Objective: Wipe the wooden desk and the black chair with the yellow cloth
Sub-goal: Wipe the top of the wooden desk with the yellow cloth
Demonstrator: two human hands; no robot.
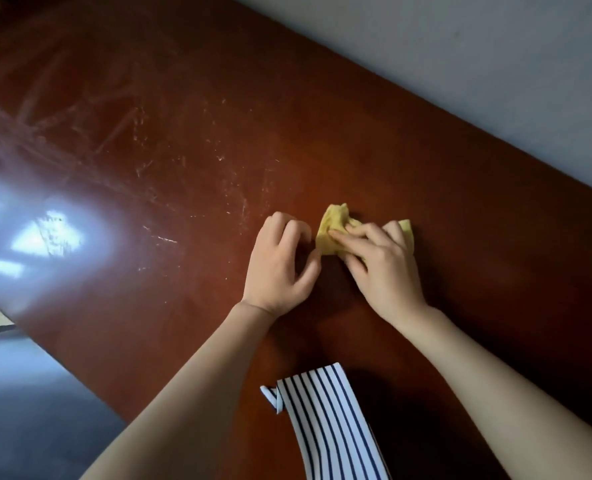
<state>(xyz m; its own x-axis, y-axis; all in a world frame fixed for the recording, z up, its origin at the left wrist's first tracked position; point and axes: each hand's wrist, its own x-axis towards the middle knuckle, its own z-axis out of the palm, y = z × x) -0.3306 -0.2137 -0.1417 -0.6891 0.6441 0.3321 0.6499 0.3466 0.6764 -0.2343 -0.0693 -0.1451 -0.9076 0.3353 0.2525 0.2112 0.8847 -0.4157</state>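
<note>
Now the right hand grip bunches the crumpled yellow cloth; left hand curled, empty.

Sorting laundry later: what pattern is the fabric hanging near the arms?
White with dark navy stripes, seen in the head view.

Two bare forearms, uncovered from elbow to wrist; no sleeve on either. Left hand at 12 o'clock of its forearm, without ring, watch or band. Right hand at 11 o'clock of its forearm, likewise unadorned; fingernails short and unpainted. Between the forearms, at 6 o'clock of both hands, a hanging piece of striped garment: white cloth with thin dark navy lengthwise stripes, a small folded corner at its 9 o'clock edge.
</note>
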